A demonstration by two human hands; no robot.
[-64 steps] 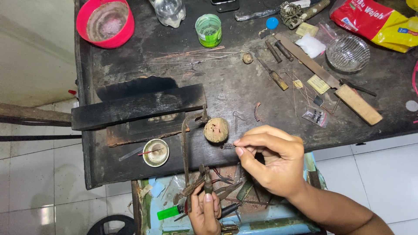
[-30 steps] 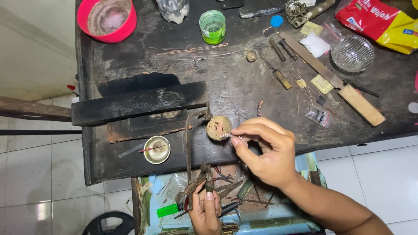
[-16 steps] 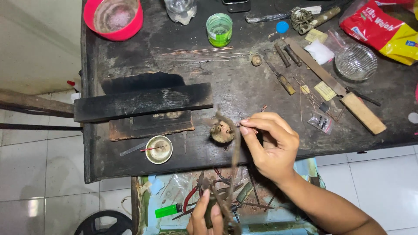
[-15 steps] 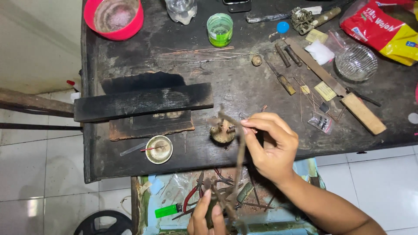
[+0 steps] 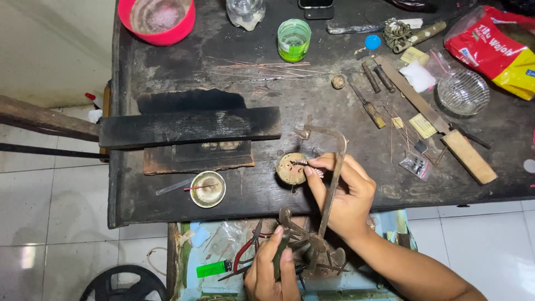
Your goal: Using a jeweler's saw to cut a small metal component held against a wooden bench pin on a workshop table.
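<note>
My right hand (image 5: 343,192) pinches a small silvery metal piece (image 5: 301,163) and presses it against a round brown block (image 5: 288,170) near the bench's front edge. My left hand (image 5: 273,270), low over the open drawer, grips the handle of a thin metal saw frame (image 5: 333,167). The frame rises from the handle, crosses over my right hand and ends in a clamp (image 5: 304,132) just above the round block.
On the dark bench (image 5: 167,206) lie a black wooden plank (image 5: 189,127), a small metal dish (image 5: 207,189), a red bowl (image 5: 161,17), a green cup (image 5: 293,39), a glass bowl (image 5: 461,92), a wooden-handled file (image 5: 446,134) and thin wires. The drawer holds red-handled pliers (image 5: 245,253) and a green lighter (image 5: 214,269).
My left hand has lifted the saw frame out of the drawer and swung it up over my right hand. My right hand stays at the round block with the small piece.
</note>
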